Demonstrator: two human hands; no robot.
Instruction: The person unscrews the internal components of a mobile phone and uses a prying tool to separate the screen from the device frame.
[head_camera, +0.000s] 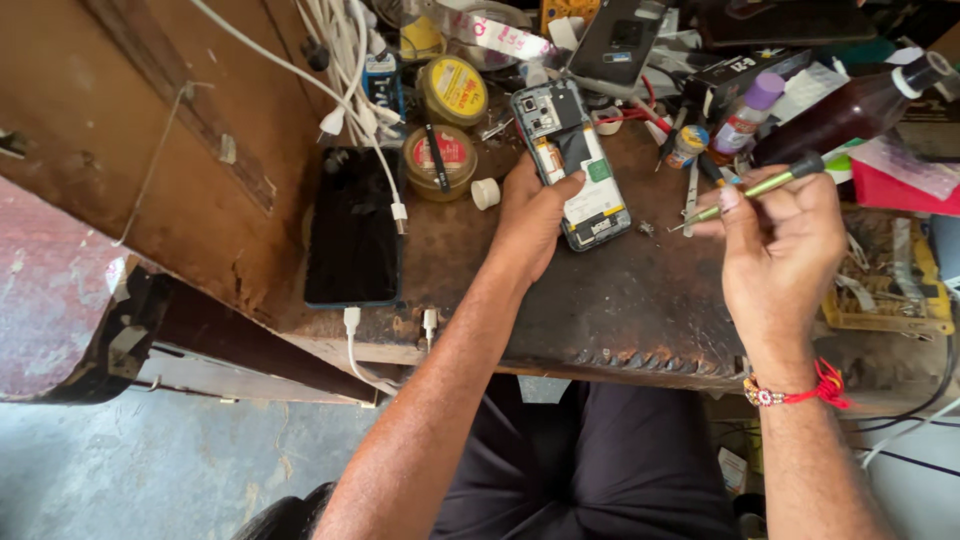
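We hold a slim green-shafted screwdriver (765, 184) pinched between the thumb and fingers of our right hand (780, 250), the fingers pressed together around its shaft. Its black handle end points toward two o'clock and its metal tip toward nine o'clock, hanging just above the bench and clear of the phone.

At nine o'clock from that tip lies the opened phone (572, 165), back cover off, with its circuit board, dark battery area and white label showing. Our left hand (532, 225) closes on its lower left edge from seven o'clock, thumb laid across the frame and fingers tucked beneath, so the phone tilts with its camera end toward eleven o'clock.

Between the phone and the screwdriver tip sits a tiny dark part (645, 229) on the wood. At nine o'clock from the left hand we see a small white cap (486, 193), then two round tins (445, 160) and a dark phone (353, 228) lying screen up with white cables (345, 60) trailing over it.

The worn brown workbench (620, 310) is scarred and stained. At one o'clock a brown bottle (850, 112) lies among clutter. Below the bench edge we see our dark trousers and a grey concrete floor (150, 470).
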